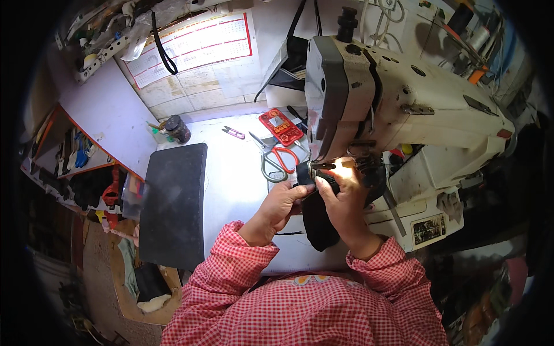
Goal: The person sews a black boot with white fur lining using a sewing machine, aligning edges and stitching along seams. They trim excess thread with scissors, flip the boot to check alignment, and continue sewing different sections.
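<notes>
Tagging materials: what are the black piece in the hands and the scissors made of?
Black piece: looks like fabric, matte; it droops limp between the left hand and right hand. Scissors: shiny metal blades, with red and grey handles that are probably plastic.

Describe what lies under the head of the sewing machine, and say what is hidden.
Under the sewing machine head, both hands, left and right, hold a black fabric piece in lamp glow. The hands and fabric cover the needle and the plate below.
</notes>
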The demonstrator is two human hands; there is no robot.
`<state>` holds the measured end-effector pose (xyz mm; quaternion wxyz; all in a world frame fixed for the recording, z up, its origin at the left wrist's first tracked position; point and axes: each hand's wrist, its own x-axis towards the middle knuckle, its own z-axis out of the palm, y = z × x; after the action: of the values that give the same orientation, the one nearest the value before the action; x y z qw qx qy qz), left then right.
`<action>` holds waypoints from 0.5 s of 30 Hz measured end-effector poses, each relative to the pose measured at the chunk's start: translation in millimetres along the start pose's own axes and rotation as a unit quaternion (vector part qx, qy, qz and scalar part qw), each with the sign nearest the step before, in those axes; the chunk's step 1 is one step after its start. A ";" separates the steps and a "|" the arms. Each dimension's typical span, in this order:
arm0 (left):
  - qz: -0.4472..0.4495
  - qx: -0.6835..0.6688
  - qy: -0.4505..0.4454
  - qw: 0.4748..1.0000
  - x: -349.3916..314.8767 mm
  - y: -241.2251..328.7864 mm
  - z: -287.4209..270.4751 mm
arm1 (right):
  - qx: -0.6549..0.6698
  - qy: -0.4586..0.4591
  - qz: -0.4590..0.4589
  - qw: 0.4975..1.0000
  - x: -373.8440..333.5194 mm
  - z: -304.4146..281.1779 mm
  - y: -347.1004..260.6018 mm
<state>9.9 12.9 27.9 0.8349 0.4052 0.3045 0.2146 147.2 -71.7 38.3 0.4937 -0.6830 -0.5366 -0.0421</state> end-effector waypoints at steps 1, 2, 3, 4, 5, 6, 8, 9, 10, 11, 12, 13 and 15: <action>-0.003 -0.002 -0.003 1.000 0.3 -0.7 0.3 | 0.026 0.005 0.012 1.000 -1.0 0.4 1.4; -0.005 -0.004 -0.006 1.000 0.5 -1.0 0.4 | 0.061 0.029 0.011 0.998 -1.6 1.7 2.2; -0.009 -0.010 0.003 1.000 0.8 -1.2 0.3 | 0.030 0.006 0.033 0.999 -1.7 2.4 3.4; -0.008 -0.008 -0.010 1.000 1.1 -1.5 0.1 | 0.008 0.001 0.042 0.999 -1.4 4.5 3.7; -0.010 -0.010 -0.011 1.000 1.4 -1.7 -0.3 | -0.010 0.004 0.040 0.999 -0.3 6.4 4.1; -0.014 -0.014 -0.006 1.000 1.8 -1.7 -0.8 | -0.027 0.008 0.037 0.999 0.9 8.7 4.0; -0.006 -0.018 -0.023 1.000 2.5 -2.0 -2.1 | -0.046 0.028 0.005 0.999 3.7 13.0 3.2; -0.012 -0.024 -0.024 0.999 2.4 -2.2 -2.7 | -0.057 0.035 -0.001 0.998 4.6 14.9 2.5; -0.005 -0.021 -0.032 0.999 2.6 -2.2 -3.3 | -0.063 0.041 -0.010 0.997 5.3 16.2 2.1; -0.008 -0.021 -0.037 0.999 2.7 -1.9 -4.0 | -0.070 0.046 -0.019 0.996 5.9 17.1 1.8; -0.017 -0.019 -0.023 0.999 2.7 -1.8 -4.2 | -0.071 0.047 -0.021 0.996 6.4 17.5 1.8; -0.011 -0.019 -0.040 0.999 2.7 -1.6 -4.2 | -0.072 0.049 -0.024 0.996 7.1 17.2 1.9; -0.008 -0.020 -0.038 0.999 2.1 -0.9 -3.9 | -0.069 0.042 -0.018 0.997 8.5 15.0 1.6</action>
<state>8.8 15.7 24.6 0.8553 0.3940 0.2721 0.1981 144.9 -54.9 34.7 0.4667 -0.7034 -0.5234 -0.1161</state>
